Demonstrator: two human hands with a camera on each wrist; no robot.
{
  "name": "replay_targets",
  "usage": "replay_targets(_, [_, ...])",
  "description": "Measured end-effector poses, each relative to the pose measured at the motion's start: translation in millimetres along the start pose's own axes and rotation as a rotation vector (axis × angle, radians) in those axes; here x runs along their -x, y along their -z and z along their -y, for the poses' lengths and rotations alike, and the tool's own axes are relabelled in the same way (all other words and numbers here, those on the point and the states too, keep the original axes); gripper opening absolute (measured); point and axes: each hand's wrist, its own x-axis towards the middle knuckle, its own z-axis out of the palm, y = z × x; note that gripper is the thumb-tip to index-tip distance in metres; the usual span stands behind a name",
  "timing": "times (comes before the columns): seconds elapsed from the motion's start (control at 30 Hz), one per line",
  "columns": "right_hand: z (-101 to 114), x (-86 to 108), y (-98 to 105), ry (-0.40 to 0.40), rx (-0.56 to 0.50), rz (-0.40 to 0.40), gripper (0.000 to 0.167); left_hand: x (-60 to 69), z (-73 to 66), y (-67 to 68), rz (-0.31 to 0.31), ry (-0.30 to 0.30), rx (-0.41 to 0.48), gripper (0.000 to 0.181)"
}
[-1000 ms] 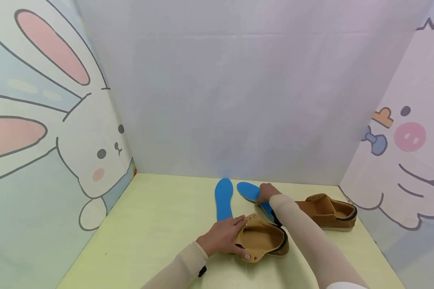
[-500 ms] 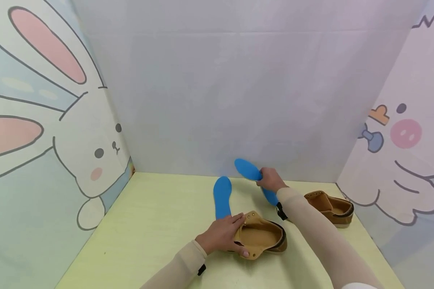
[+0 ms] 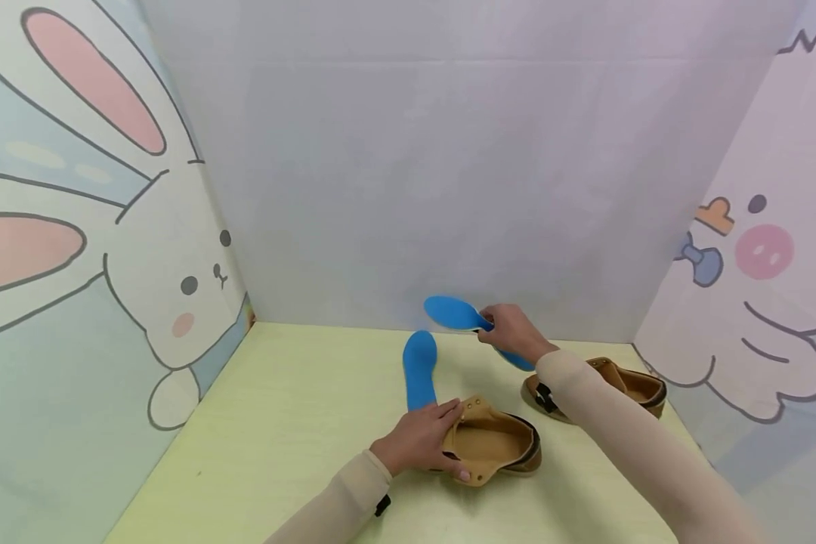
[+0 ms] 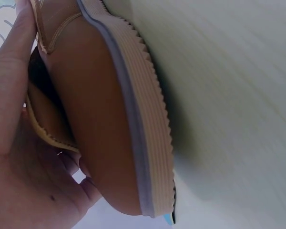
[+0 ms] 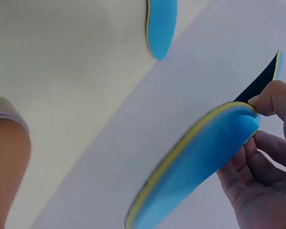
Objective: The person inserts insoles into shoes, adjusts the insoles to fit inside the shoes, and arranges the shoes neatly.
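My left hand (image 3: 416,442) grips the front part of a tan lace-up shoe (image 3: 495,447), its thumb and fingers spread over the upper near the eyelets. Upright on the table, that shoe has its opening turned up; the left wrist view shows its brown side and ridged sole (image 4: 150,109). My right hand (image 3: 514,334) pinches a blue insole (image 3: 451,312) at its middle, above the table. In the right wrist view the insole (image 5: 195,164) bends at the thumb and shows a yellow edge and dark underside. A second blue insole (image 3: 419,370) lies flat behind my left hand.
A second brown shoe (image 3: 642,387) stands at the right, partly hidden by my right forearm. The pale yellow table (image 3: 279,408) meets a grey back wall (image 3: 381,189). Cartoon-printed panels (image 3: 177,302) close off both sides.
My right hand has lifted the blue insole off the table, and the insole has turned flatter and swung slightly left. My left hand has stayed on the shoe.
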Motion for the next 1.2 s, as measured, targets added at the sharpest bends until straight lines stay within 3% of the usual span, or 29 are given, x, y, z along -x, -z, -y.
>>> replay_targets(0.13, [9.9, 10.3, 9.0, 0.068, 0.072, 0.009, 0.006, 0.0, -0.9, -0.4, -0.010, -0.009, -0.014, 0.115])
replay_targets(0.23, [13.4, 22.1, 17.0, 0.108, 0.135, 0.022, 0.030, -0.2, -1.9, -2.2, -0.007, -0.011, -0.009, 0.115])
replay_targets(0.3, [13.0, 31.1, 23.7, 0.124, 0.168, 0.037, 0.035, -1.0, -2.1, -4.7, -0.005, -0.011, -0.002, 0.115])
replay_targets(0.67, [16.1, 79.1, 54.7, 0.175, 0.319, 0.086, 0.035, -1.3, 0.2, -5.7, -0.034, -0.011, -0.018, 0.117])
replay_targets(0.93, [26.8, 101.7, 67.2, 0.244, 0.403, 0.159, 0.020, -2.1, 0.8, -5.7, -0.024, -0.008, -0.029, 0.116])
replay_targets(1.03, [29.7, 107.9, 68.0, 0.270, 0.395, 0.211, 0.016, -1.1, 0.2, -4.7, -0.019, -0.004, -0.017, 0.115])
replay_targets(1.2, [33.2, 115.7, 65.8, 0.306, 0.352, 0.300, 0.023, 0.0, -0.5, -3.6, -0.011, -0.002, -0.006, 0.113])
